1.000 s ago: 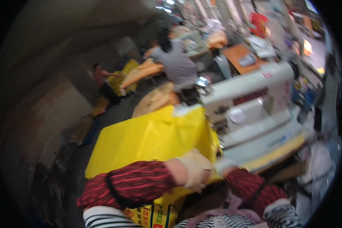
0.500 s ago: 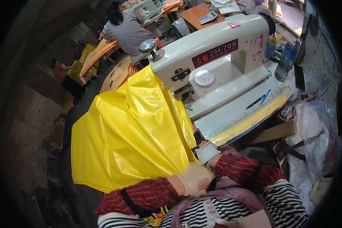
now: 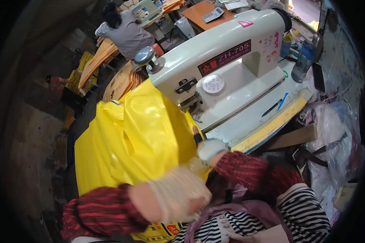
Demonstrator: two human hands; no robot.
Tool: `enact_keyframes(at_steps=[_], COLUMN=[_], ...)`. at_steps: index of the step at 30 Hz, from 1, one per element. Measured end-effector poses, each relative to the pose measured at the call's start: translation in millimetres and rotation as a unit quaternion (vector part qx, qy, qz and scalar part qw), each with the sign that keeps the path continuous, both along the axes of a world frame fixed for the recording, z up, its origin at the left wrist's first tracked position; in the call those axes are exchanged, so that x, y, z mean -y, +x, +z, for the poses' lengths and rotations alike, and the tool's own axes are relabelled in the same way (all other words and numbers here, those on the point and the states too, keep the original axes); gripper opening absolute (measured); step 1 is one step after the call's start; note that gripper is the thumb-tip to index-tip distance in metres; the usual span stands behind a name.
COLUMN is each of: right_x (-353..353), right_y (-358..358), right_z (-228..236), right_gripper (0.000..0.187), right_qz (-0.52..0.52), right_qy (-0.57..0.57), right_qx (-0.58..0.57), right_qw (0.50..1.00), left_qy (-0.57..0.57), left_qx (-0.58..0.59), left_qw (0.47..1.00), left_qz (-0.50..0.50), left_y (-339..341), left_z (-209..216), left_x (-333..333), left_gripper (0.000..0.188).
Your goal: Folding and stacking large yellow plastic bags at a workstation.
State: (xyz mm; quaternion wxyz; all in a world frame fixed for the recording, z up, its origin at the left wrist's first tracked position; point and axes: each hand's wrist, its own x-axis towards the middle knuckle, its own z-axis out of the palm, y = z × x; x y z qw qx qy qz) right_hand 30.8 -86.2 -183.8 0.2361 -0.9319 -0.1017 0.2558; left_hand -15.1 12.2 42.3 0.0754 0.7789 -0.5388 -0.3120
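Glossy yellow plastic sheeting (image 3: 142, 133) hangs in folds at the left front of a white sewing machine (image 3: 227, 48), its upper right edge close under the needle area. At that edge, just before the machine bed, is my right hand (image 3: 210, 149) in a pale glove. One finger with a dark cover points up along the sheeting, which the hand grips; the other fingers are mostly hidden. My left hand (image 3: 186, 195), also in a pale glove, passes over the sheeting's near part. Motion smears its fingers, so its hold is unclear.
On the machine table lie a black pen (image 3: 271, 107) and a blue tool (image 3: 283, 101); a bottle (image 3: 303, 62) stands behind them. Clear plastic bags (image 3: 332, 133) crowd the right side. Two people (image 3: 127, 34) work farther back, near orange stacks (image 3: 97, 60). Printed yellow material (image 3: 162, 231) lies by my lap.
My left hand has swung left and nearer, and looks larger. My right hand has moved up and left along the sheeting toward the needle area. The sheeting's folds have shifted.
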Motion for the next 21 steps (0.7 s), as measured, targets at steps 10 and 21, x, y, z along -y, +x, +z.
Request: enact_keyframes(at_steps=[10,21], right_x=[11.6,54.2], right_y=[9.3,-99.7], right_z=[-30.2,-64.4], right_gripper=[0.075,0.055], right_qz=[-0.022,0.307], right_qy=[0.162,0.133], right_qx=[0.0,0.243], right_qw=[0.987,0.91], left_qy=[-0.126,-0.083], left_qx=[-0.153,0.32], left_qw=[0.839,0.848], left_qz=[0.507,0.415], left_y=[-81.7,-37.0], left_z=[-260.5,-197.8], left_x=[-48.8,-77.0], left_gripper=[0.02,0.035])
